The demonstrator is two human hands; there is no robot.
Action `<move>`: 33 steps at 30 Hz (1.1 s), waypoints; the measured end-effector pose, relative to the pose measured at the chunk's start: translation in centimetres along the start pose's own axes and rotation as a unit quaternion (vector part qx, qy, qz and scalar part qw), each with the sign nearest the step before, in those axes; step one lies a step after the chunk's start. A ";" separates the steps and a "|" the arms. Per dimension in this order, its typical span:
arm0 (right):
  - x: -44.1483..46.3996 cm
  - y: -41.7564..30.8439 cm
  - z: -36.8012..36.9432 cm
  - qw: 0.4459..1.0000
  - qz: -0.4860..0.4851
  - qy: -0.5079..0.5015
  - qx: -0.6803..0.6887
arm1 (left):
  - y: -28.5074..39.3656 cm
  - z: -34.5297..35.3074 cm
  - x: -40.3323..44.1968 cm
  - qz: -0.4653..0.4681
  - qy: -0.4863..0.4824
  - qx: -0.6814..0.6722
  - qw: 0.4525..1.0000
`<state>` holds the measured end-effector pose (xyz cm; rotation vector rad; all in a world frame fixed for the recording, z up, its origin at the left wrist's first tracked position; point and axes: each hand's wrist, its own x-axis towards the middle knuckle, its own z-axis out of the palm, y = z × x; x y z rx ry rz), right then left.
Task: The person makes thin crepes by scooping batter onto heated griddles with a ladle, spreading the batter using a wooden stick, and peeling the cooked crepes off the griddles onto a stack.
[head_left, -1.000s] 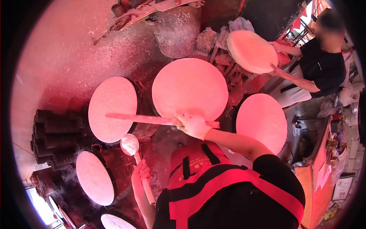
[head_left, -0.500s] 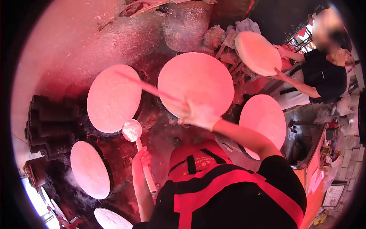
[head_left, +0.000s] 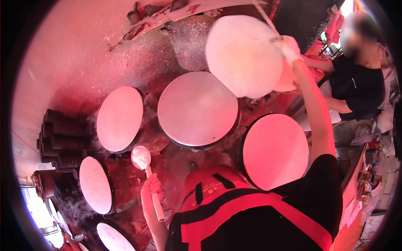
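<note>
My left hand [head_left: 152,186] is wrapped round the handle of a ladle [head_left: 141,157], whose bowl holds something pale. At the upper middle, my raised right hand [head_left: 289,48] grips a long thin stick [head_left: 266,17]. A thin round pale sheet [head_left: 245,56] hangs beside that stick, its lower edge over the rim of the central round griddle [head_left: 197,109], whose surface is bare. How the sheet is held is hard to make out.
Round pale surfaces stand at the left [head_left: 120,119], lower left [head_left: 95,185] and right [head_left: 275,151]. Another person [head_left: 356,79] stands at the upper right, partly behind my right arm. Dark stacked cylinders [head_left: 63,138] lie at the far left, with steam nearby.
My right hand has moved up and right with the stick. The pale sheet has come off the central griddle and is in the air. My left hand still holds the ladle.
</note>
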<state>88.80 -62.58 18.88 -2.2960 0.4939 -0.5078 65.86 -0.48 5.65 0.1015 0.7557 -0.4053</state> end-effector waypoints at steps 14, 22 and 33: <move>1.3 20.7 -4.4 0.952 0.077 0.250 -0.162 | -8.5 -5.0 -7.0 0.024 0.034 -0.107 0.993; -17.4 -4.5 12.8 0.922 -0.259 -0.272 0.096 | -13.5 -10.2 -16.4 0.115 -0.008 -0.239 0.964; -80.9 -11.6 20.7 0.323 -0.478 -0.796 0.184 | -34.8 -43.9 -32.9 0.614 0.367 -0.293 0.634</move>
